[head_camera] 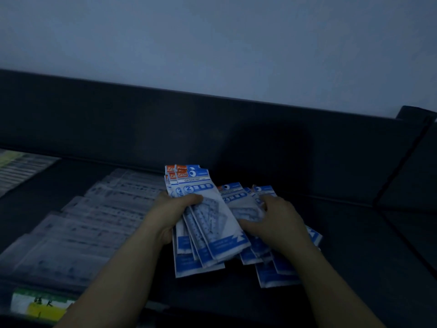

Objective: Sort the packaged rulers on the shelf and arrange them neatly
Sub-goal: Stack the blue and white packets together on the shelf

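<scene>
On the dark shelf [354, 245], my left hand [170, 214] clamps a fanned bundle of packaged rulers [212, 221] while my right hand [279, 223] curls round the loose packs [236, 200] beside it; they look light, slick and bendy, best pinched mid-length across the stack.

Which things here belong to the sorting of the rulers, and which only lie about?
In the job: blue packs fanned in the left hand; loose blue packs under the right hand; dark shelf.
Only lying about: clear packets in rows at the left; yellow shelf label.
</scene>
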